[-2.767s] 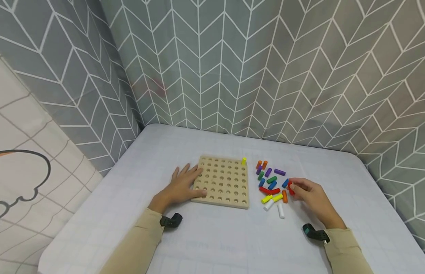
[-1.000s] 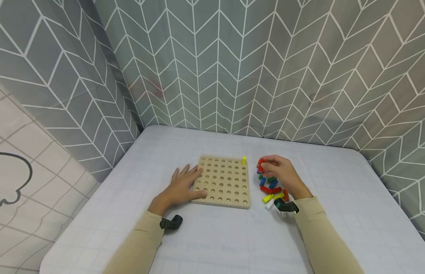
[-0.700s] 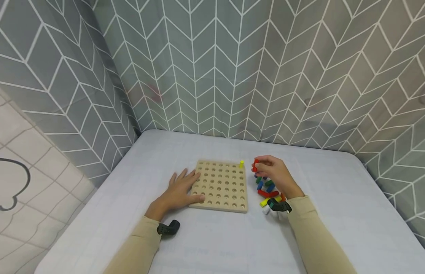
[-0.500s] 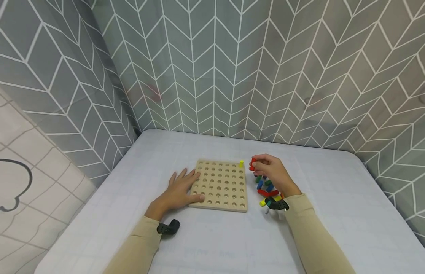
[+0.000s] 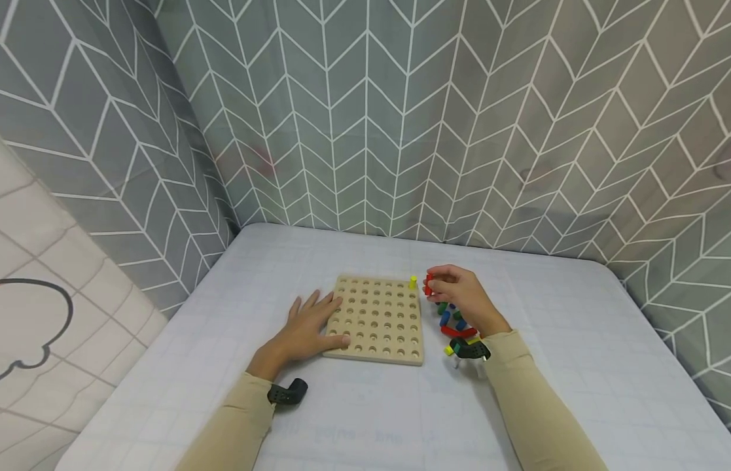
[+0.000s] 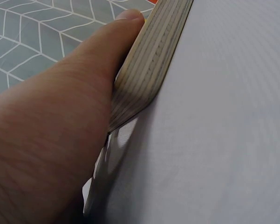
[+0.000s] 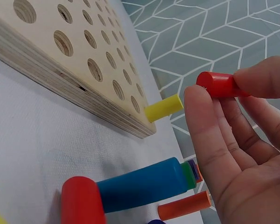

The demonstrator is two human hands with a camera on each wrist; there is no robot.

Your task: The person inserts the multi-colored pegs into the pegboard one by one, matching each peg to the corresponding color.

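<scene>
While the left hand [image 5: 303, 332] rests splayed on the left edge of the wooden board [image 5: 368, 318], the right hand [image 5: 462, 294] pinches a red peg [image 7: 219, 85] near the yellow peg [image 7: 164, 108] upright in its far right corner; a patterned curtain [image 5: 389, 124] hangs beyond.

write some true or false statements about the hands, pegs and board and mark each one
1. The right hand pinches a red peg. True.
2. The left hand hangs clear of the wooden board. False: it rests on it.
3. A yellow peg stands in a corner hole of the board. True.
4. The loose pegs lie to the left of the board. False: they lie to its right.
</scene>
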